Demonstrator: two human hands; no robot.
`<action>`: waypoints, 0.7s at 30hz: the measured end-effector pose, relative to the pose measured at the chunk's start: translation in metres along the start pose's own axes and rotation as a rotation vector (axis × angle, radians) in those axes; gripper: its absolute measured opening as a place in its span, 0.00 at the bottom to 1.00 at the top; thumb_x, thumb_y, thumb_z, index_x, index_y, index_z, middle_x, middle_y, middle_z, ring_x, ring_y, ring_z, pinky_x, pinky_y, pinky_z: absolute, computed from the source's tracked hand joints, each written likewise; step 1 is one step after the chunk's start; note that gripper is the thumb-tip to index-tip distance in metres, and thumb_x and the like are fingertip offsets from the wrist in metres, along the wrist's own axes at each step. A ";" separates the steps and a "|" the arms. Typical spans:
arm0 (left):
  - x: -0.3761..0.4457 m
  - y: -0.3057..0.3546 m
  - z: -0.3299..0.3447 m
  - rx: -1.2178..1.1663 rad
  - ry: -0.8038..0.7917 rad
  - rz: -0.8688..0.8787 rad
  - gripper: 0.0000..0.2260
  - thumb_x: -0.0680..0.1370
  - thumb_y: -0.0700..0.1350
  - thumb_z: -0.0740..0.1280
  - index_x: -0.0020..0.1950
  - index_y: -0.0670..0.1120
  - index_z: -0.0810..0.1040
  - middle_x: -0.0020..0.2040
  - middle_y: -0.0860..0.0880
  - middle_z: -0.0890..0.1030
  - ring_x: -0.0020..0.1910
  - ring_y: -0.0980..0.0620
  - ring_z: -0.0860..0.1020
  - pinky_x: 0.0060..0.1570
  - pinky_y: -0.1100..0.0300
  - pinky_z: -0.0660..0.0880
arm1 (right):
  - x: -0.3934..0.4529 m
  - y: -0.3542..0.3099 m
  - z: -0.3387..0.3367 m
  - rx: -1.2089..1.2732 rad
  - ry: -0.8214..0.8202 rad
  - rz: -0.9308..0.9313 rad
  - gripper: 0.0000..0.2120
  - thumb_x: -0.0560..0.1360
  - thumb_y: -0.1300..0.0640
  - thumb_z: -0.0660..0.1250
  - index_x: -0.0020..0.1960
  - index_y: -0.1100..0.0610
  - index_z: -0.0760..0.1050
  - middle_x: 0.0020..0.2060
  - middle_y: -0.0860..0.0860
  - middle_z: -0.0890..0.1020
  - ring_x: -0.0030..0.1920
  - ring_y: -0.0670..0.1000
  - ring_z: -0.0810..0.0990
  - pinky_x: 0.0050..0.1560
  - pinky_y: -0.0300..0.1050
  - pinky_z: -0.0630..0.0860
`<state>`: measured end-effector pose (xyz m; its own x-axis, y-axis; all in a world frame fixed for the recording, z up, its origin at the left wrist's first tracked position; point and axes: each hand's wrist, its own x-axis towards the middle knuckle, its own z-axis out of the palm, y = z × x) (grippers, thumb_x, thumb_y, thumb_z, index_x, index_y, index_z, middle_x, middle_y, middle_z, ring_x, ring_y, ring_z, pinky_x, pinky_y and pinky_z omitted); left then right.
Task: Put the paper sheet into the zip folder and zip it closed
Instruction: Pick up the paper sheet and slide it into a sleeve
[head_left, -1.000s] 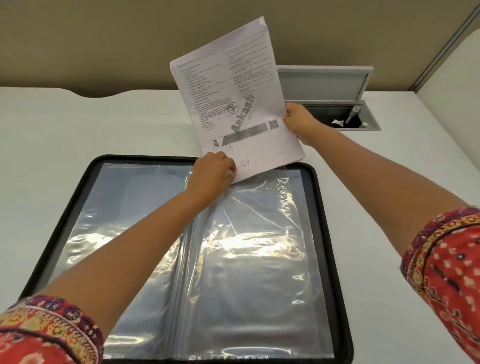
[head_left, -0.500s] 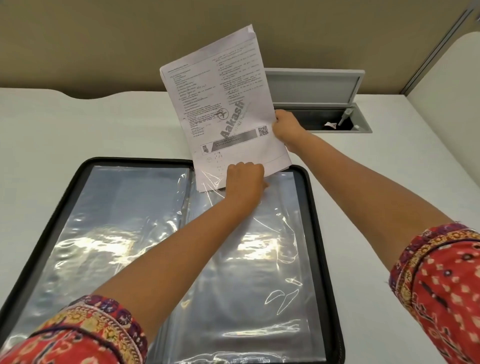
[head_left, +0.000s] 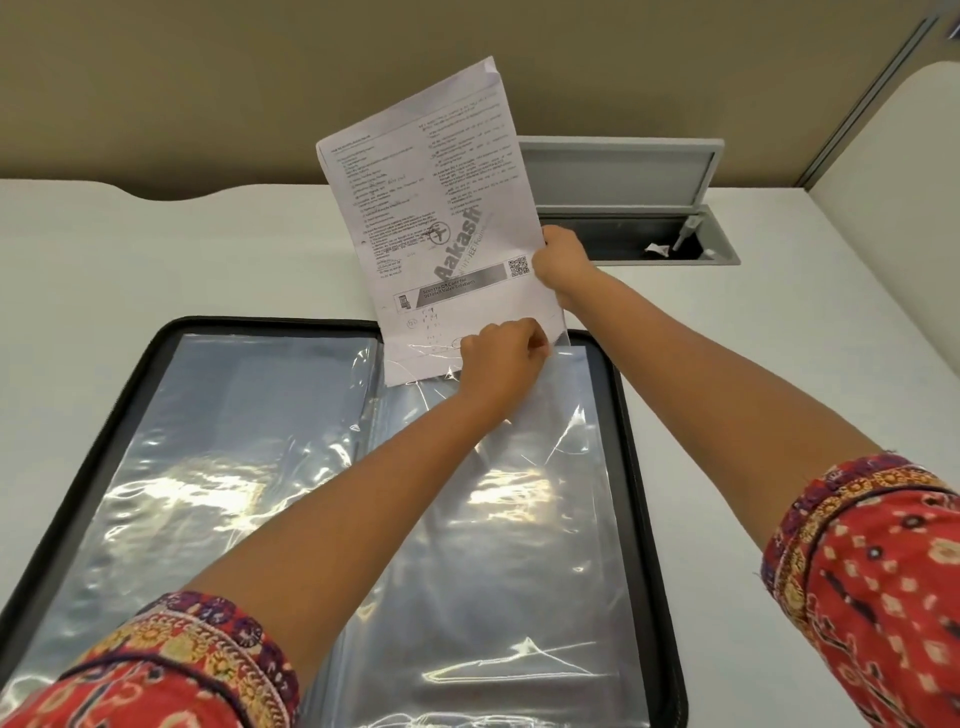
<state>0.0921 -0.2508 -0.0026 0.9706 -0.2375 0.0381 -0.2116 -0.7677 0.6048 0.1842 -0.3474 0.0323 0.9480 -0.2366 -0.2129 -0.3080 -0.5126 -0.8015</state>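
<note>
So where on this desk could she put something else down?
Bare desk lies left of the paper sheet, behind the zip folder, and right of the folder below the cable box. The middle is crowded by folder and arms.

Both arms stretch forward, left hand (head_left: 501, 358) and right hand (head_left: 561, 260) curled, pinching

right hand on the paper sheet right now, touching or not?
Touching. The head view shows the right hand gripping the right edge of the paper sheet, fingers curled over it beside the QR code, no gap visible.
</note>
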 end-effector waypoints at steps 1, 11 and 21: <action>0.000 0.000 0.000 -0.011 -0.012 -0.003 0.08 0.77 0.44 0.60 0.49 0.47 0.79 0.49 0.48 0.83 0.52 0.44 0.76 0.52 0.52 0.65 | 0.000 0.001 0.001 0.020 0.004 0.010 0.14 0.77 0.68 0.52 0.57 0.62 0.72 0.55 0.60 0.78 0.52 0.59 0.77 0.55 0.53 0.77; 0.007 0.016 0.002 -0.139 0.011 0.028 0.07 0.75 0.44 0.64 0.47 0.49 0.82 0.48 0.50 0.82 0.52 0.48 0.76 0.53 0.51 0.67 | -0.007 0.021 -0.002 0.217 -0.075 0.125 0.17 0.77 0.70 0.50 0.60 0.63 0.72 0.55 0.60 0.79 0.45 0.55 0.77 0.42 0.44 0.77; 0.024 -0.011 -0.018 -0.125 0.157 -0.026 0.08 0.75 0.45 0.65 0.53 0.48 0.79 0.56 0.46 0.78 0.57 0.46 0.73 0.56 0.51 0.69 | -0.016 0.049 -0.027 0.286 -0.269 0.171 0.18 0.74 0.74 0.54 0.60 0.62 0.72 0.54 0.56 0.78 0.49 0.53 0.78 0.48 0.46 0.78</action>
<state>0.1200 -0.2375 0.0063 0.9835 -0.1154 0.1394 -0.1803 -0.6900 0.7010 0.1515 -0.3909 0.0112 0.8840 -0.0550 -0.4643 -0.4640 -0.2264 -0.8564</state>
